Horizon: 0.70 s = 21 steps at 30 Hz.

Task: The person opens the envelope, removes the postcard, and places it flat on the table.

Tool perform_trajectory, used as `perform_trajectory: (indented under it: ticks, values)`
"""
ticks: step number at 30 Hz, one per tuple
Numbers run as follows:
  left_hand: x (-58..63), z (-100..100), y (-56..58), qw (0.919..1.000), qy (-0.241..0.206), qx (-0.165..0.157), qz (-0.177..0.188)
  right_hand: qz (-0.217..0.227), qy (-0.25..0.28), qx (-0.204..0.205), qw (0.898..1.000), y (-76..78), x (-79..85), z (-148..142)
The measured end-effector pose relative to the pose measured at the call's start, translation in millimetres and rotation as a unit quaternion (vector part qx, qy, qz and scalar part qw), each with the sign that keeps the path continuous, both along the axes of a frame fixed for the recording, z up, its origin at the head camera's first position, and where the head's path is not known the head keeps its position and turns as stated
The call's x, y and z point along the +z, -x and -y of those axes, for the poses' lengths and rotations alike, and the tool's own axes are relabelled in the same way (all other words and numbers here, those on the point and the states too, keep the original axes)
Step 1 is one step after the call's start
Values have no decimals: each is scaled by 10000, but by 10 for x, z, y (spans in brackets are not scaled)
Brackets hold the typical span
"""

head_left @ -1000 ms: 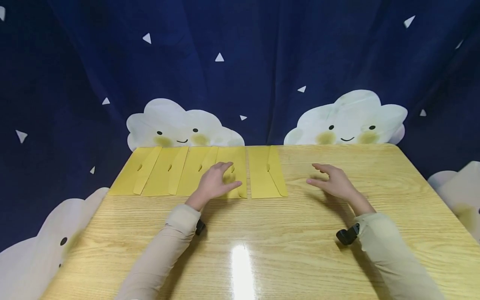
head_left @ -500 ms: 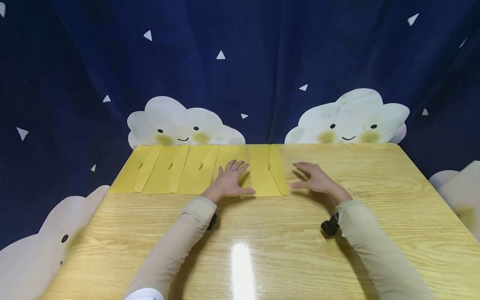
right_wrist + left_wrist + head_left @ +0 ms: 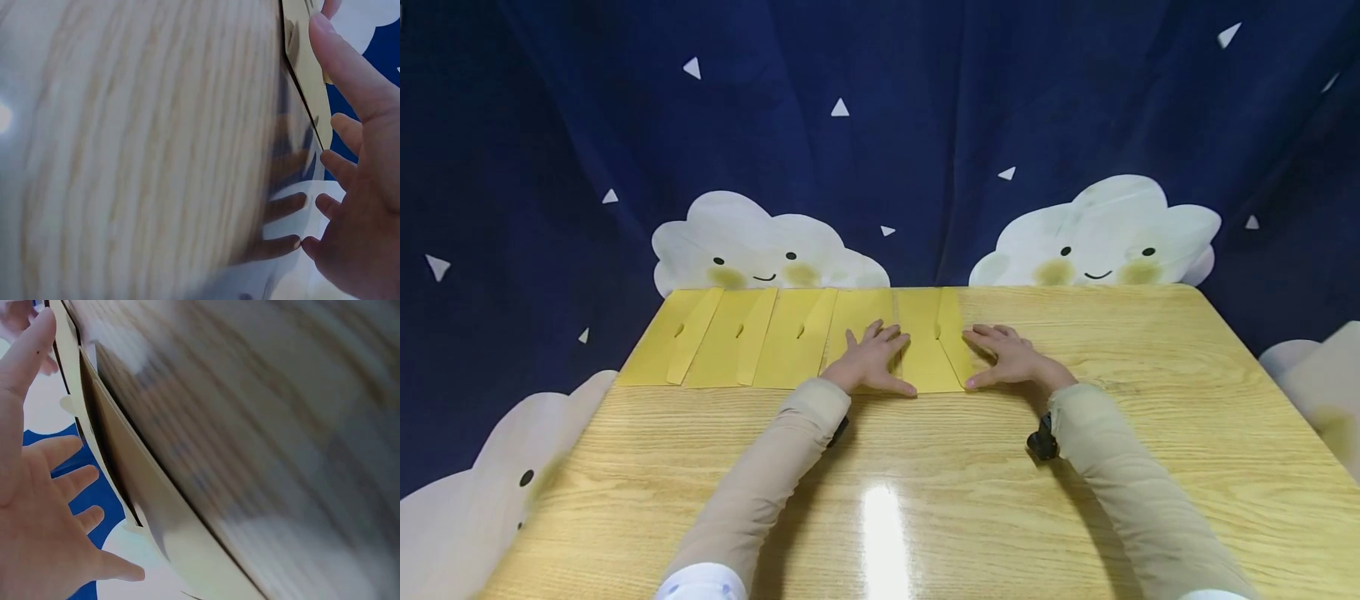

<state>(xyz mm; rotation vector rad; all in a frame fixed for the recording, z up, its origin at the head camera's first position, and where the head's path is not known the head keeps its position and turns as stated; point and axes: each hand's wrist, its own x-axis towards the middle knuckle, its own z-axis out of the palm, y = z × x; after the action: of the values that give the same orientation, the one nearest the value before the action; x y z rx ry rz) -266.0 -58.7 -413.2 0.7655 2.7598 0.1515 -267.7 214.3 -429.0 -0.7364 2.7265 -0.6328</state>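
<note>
Yellow envelopes lie side by side along the table's far edge, flaps facing up. My left hand (image 3: 871, 360), fingers spread, is over the fourth envelope (image 3: 861, 307), with fingertips and thumb reaching the left edge of the rightmost envelope (image 3: 925, 350). At that envelope's right edge is my right hand (image 3: 1009, 358), its thumb and forefinger spread apart along the side. Whether either hand presses the paper, I cannot tell. In the left wrist view, the left hand (image 3: 44, 512) has straight, spread fingers beside a slightly gaping envelope edge (image 3: 150, 469). The right wrist view shows the right hand (image 3: 369, 206) likewise spread.
The wooden table (image 3: 970, 500) extends toward me and to the right. Further left in the row are several more envelopes (image 3: 651, 350), close together. A dark blue curtain (image 3: 925, 125) with printed clouds hangs right behind the table's far edge.
Both hands have moved toward the rightmost envelope: the left hand rightward with its fingers spreading, the right hand leftward from the bare wood to the envelope's edge. The envelopes look unmoved.
</note>
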Motion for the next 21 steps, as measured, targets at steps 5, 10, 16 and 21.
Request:
perform_trajectory:
  ticks: [5, 10, 16, 21]
  values:
    - [11, -34, -7, 9997, 216, -68, 133, 86, -153, 62, 9998, -30, -4, 44]
    - [1, -45, -9, 9989, 439, -25, 184, 128, -195, 125, 9997, -48, -18, 57]
    - [4, -56, -21, 9986, 465, -59, 226, 131, -181, 204, 9995, -81, -12, 68]
    - [3, -64, -39, 9988, 405, -104, 256, 86, -136, 305, 9994, -121, -8, 76]
